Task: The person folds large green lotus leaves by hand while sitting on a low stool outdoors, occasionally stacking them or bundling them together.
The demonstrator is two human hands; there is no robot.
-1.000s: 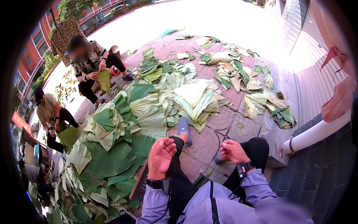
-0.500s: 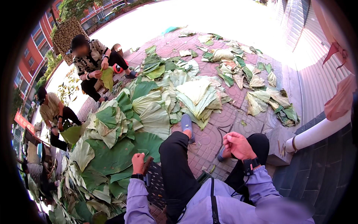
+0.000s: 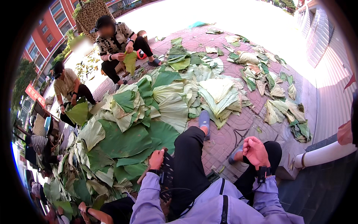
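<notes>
My left hand point(image 3: 156, 159) is closed over the wooden rail of a stool with a dark patterned seat point(image 3: 167, 173), beside my left thigh. Just beyond it lies a broad heap of big leaves, with dark green leaves point(image 3: 123, 140) closest to the hand. My right hand point(image 3: 256, 152) is raised over my right knee, fingers curled together, and no object shows in it. Past my left shoe, a stack of pale folded leaves point(image 3: 218, 95) sits on the paving. Both wrists wear dark bands.
At the far left a person in a patterned shirt point(image 3: 119, 41) holds a yellow-green leaf point(image 3: 130, 62); another person point(image 3: 69, 86) handles a green leaf. More people sit lower left. Scattered dry leaves point(image 3: 274, 112) lie on the right. A white pipe point(image 3: 324, 155) and grey block point(image 3: 290, 160) stand beside my right knee.
The whole view has shifted, with the scene now farther right and lower. Another person's arms now show at the lower left. Both my hands keep much the same pose.
</notes>
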